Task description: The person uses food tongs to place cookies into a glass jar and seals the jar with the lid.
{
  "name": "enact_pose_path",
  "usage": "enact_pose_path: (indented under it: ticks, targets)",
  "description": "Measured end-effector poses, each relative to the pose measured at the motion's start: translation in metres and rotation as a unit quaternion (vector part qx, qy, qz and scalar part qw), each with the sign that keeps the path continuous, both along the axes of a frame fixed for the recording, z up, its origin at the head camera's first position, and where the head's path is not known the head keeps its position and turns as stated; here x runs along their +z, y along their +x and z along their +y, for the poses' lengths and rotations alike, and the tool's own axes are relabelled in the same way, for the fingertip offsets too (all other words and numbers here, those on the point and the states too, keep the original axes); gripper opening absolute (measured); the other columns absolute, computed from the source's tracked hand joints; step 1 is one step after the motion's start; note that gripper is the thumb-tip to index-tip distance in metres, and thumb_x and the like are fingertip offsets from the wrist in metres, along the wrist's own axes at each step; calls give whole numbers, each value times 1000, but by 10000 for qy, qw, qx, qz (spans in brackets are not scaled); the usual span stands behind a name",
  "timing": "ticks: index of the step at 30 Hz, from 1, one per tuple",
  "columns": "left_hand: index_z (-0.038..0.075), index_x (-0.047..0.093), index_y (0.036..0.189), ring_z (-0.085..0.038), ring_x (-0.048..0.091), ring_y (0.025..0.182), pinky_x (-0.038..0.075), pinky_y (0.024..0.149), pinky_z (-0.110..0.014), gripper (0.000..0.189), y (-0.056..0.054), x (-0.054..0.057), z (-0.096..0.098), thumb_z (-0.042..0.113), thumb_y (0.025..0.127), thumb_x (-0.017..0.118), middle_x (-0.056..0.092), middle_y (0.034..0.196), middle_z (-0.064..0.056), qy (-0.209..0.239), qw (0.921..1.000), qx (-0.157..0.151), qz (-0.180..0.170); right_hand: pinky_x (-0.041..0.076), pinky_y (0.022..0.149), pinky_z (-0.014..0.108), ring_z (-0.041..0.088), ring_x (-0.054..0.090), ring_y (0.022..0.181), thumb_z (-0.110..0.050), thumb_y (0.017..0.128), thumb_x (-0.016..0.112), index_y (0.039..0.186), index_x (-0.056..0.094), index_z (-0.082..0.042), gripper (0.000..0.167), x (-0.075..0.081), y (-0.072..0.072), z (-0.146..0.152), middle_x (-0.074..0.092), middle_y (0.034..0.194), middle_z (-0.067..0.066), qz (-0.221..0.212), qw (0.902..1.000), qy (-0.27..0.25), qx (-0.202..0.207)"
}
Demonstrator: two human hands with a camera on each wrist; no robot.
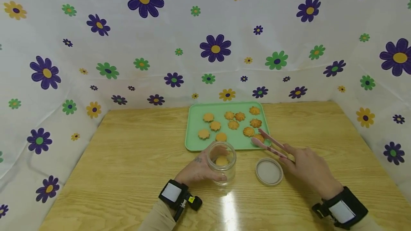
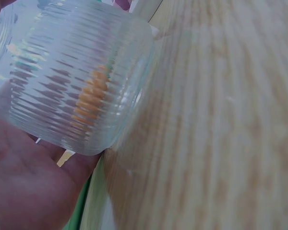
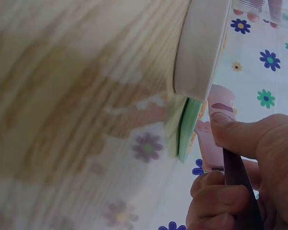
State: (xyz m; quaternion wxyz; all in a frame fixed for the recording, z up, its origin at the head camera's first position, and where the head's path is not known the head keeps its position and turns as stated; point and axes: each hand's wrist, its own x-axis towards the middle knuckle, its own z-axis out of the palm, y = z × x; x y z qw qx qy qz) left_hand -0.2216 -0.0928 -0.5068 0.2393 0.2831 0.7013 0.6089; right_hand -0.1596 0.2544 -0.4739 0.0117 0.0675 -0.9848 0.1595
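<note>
My left hand [image 1: 199,170] is wrapped around a clear ribbed glass jar [image 2: 81,81], which stands uncovered on the table in front of the tray. One golden cookie [image 1: 222,160] lies inside, seen through the glass. My right hand [image 1: 309,167] grips pink tongs [image 1: 270,148] with dark handles, thumb on one arm and fingers curled round the other. Their tips are spread apart on either side of a cookie [image 1: 259,138] at the front right corner of the green tray [image 1: 192,124]. In the right wrist view the thumb [image 3: 235,134] presses the tongs.
Several more flower-shaped and swirled cookies [image 1: 215,126] are scattered over the tray. A round jar lid [image 1: 269,171] lies on the wooden table [image 1: 138,159] between the jar and my right hand. White flower-printed cloth [image 1: 179,27] encloses the back and sides.
</note>
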Motion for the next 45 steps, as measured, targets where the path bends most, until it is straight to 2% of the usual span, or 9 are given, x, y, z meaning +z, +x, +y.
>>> enact_pose_path:
  ticks: [9,16,27,35,45]
  targets:
    - [28,47,145,-22,48,137,38,116,-49,88,-2,0,-1,8,72,92,54,144,-2,-124,9998,81,154,27,44,26,13,37,51,-31,101,64,137,61,1,48,-6,3,2,42,59,-2,331,9992,98,208]
    - [26,47,145,-23,47,137,34,118,-49,88,2,0,-1,5,72,92,54,145,-2,-126,9998,144,-21,25,45,24,11,35,50,-31,100,66,137,61,-1,48,-8,6,6,41,60,-3,346,9990,99,248]
    - [28,46,146,-23,46,138,36,117,-48,90,1,-1,-1,4,72,92,53,145,-3,-32,9999,98,-120,23,46,23,9,32,50,-33,100,66,134,64,0,48,-4,5,2,35,59,-5,391,9987,66,309]
    - [26,47,145,-23,47,137,42,113,-43,87,1,-1,-1,7,73,92,54,144,-5,-27,10000,54,-25,23,46,23,8,32,50,-34,101,64,134,64,-3,46,-5,6,1,36,60,-5,258,9991,15,327]
    - [28,47,143,-20,49,137,43,112,-44,85,0,0,0,8,74,92,55,142,-2,-74,9999,-19,67,24,47,23,9,34,52,-35,102,62,134,65,-4,45,-3,7,0,37,62,-5,418,9983,-16,400]
